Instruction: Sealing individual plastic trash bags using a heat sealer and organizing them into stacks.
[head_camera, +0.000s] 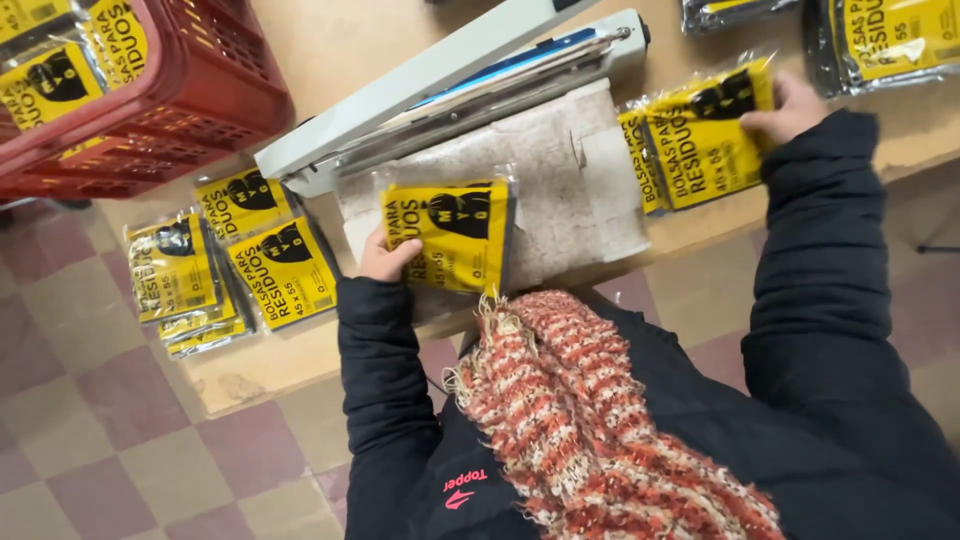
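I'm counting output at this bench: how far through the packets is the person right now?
Looks done: finished yellow packets lie piled left of the sealer, more in the red crate. In hand: the left hand holds one yellow packet on the pad before the open heat sealer. Left: the right hand rests on a waiting stack; whether those are sealed is unclear.

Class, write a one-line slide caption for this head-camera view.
Left hand holds a yellow packet by the sealer; right hand grips another packet.
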